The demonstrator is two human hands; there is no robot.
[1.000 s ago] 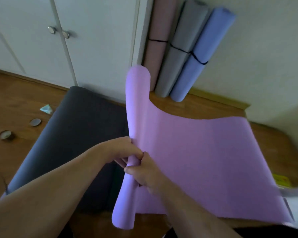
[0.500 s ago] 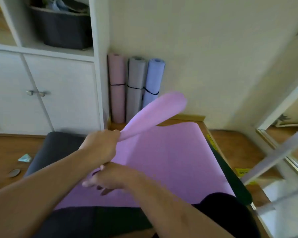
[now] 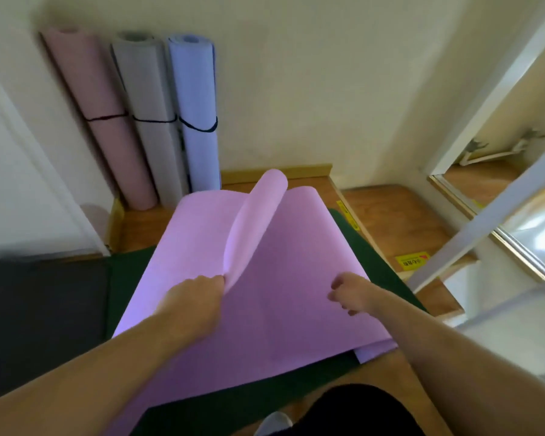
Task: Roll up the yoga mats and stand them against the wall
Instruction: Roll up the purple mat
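Your left hand (image 3: 199, 297) pinches the purple mat (image 3: 258, 309)'s lifted fold; right hand (image 3: 351, 292) hovers loosely curled, empty. Square the edges before rolling tightly.

purple mat (image 3: 265, 309) | dark green mat (image 3: 375, 265) | pink (image 3: 107, 136), grey (image 3: 151, 121), blue rolls (image 3: 199, 105)

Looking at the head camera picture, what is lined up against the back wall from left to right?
Three rolled mats stand there, each with a black band around it: pink rolled mat → grey rolled mat → light blue rolled mat. To the right of them comes bare wall.
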